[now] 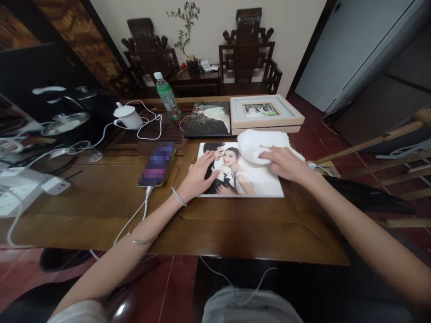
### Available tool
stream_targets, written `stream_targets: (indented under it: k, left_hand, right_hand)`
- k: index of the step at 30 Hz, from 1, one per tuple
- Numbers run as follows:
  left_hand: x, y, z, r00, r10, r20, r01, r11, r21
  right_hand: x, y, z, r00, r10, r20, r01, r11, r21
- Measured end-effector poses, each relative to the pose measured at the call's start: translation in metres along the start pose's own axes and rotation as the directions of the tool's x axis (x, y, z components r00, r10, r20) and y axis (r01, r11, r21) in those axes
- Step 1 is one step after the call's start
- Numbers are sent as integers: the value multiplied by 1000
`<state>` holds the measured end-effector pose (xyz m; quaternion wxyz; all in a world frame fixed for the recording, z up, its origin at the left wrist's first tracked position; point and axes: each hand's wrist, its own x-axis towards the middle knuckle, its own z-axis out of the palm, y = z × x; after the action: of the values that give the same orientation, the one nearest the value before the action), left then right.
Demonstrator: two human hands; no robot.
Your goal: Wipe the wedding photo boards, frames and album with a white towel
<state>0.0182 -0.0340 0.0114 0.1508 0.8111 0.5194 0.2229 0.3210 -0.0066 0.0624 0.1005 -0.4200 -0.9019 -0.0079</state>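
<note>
A wedding photo panel (264, 185) lies flat on the wooden table in front of me. My left hand (201, 176) rests on its left part, fingers stretched out and holding nothing. On the panel's upper right corner, my right hand (282, 162) grips a bunched white cloth (257, 140), which covers that corner and reaches past the edge. Some fingertips are hidden in the cloth's folds. Just behind the panel lie a dark photo panel (205, 123) and a pale wooden picture frame (288, 114), which sits on another pale framed piece.
Left of the panel, a phone (156, 165) is plugged into a white cable. Farther left are a lidded white cup (128, 116), a green-labelled bottle (167, 96), a power strip (20, 188), and a pot (67, 125). Dark chairs (247, 49) stand behind the table (235, 229).
</note>
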Motion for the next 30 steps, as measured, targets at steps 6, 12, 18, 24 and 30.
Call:
stream_targets:
  k: [6,12,18,24,30]
  left_hand:
    - [0,0,1,1000,-2,-23,1,1000,-10]
    - [1,-5,4,999,15,-47,-15,1000,12]
    - [2,-7,4,1000,1,-21,-1,1000,4]
    - [2,-10,6,999,22,-47,-23,1000,-20]
    - [2,-9,8,997,1,-71,-3,1000,-28]
  right_hand:
    - [-98,-69,9,973,-201,-116,206,978,30]
    - [-114,-84,1,959,-264,-100,270,961,56]
    - [-33,-44,-9,995,-89,52,87,995,40]
    - [37,6,-9,998,-13,55,12,1000,14]
    - [7,-12,3,999,-31,12,31,1000,-5]
